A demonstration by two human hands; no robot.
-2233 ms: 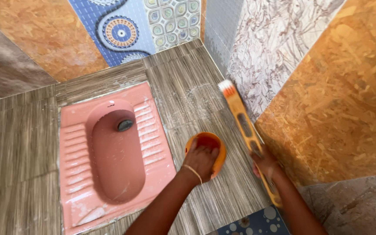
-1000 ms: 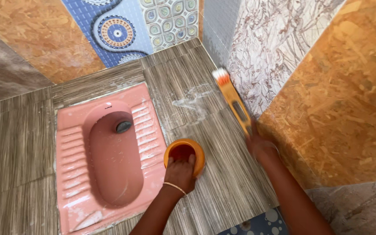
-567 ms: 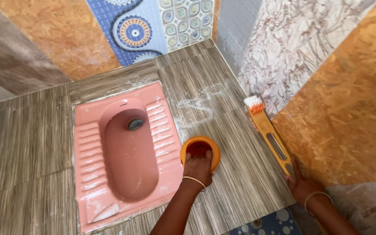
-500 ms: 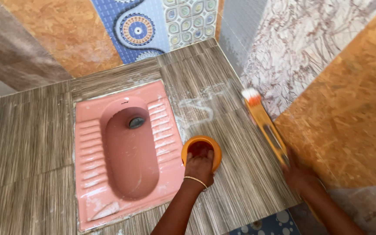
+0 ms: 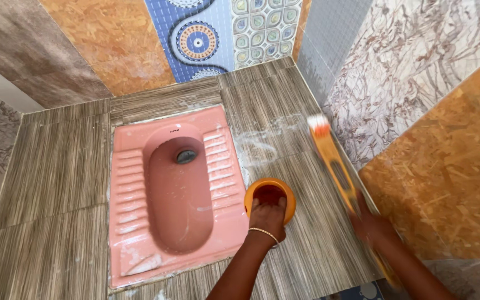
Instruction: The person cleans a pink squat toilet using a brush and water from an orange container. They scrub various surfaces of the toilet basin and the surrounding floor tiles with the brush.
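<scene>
On the tiled floor (image 5: 306, 244) beside the pink squat toilet (image 5: 168, 194), left hand (image 5: 268, 216) grips the rim of an orange bowl (image 5: 270, 195). Right hand (image 5: 370, 225), blurred, closed around a long orange brush (image 5: 334, 164), bristles near the wall on a whitish smear (image 5: 262, 147). Scrubbing looks underway; next stroke likely needs firm pressure. Bowl contents unclear; right fingers hard to make out.

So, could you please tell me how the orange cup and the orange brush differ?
The orange cup is round and squat; the orange brush is long and thin. The left hand grips the cup's rim; the right hand holds the brush, which looks motion-blurred. Both share one colour.
</scene>
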